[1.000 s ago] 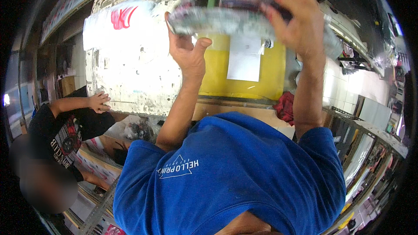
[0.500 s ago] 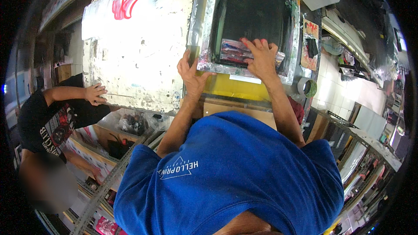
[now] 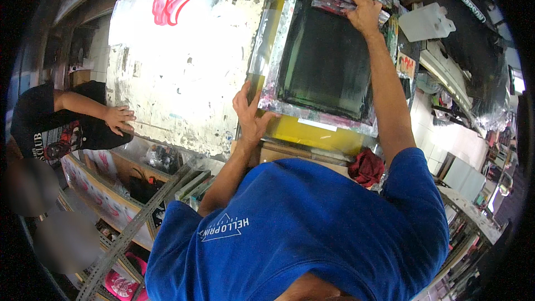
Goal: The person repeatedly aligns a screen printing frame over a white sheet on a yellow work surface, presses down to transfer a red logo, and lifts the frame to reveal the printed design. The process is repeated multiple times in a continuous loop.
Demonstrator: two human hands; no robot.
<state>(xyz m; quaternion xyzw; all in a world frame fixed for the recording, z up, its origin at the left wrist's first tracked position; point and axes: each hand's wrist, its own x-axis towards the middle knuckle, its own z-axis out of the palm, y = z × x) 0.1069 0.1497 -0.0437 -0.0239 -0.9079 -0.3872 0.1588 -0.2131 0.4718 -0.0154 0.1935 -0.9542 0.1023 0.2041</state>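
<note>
A screen-printing frame [image 3: 273, 78] with a dark mesh and paint-stained border lies on a yellow surface [image 3: 312, 131]. At its far end, my right hand [image 3: 365, 14] is closed on a squeegee [image 3: 332, 0] with a paint-smeared, multicoloured handle. The squeegee lies across the mesh, and its lower edge is hidden. My left hand [image 3: 252, 114] is at the frame's near left corner, fingers spread along the left side and thumb by the near edge. A white label strip [image 3: 317, 125] sits at the near border.
To the left is a paint-worn white board [image 3: 189, 78] with a red print [image 3: 170, 10]. Another person's hand [image 3: 118, 120] rests on its near left edge. A white jug [image 3: 426, 22] stands at the far right; a dark red cloth [image 3: 366, 167] lies near my right side.
My right hand has pushed the squeegee from the near end of the mesh to the far end. My left hand stays at the corner. The red cloth shows more now.
</note>
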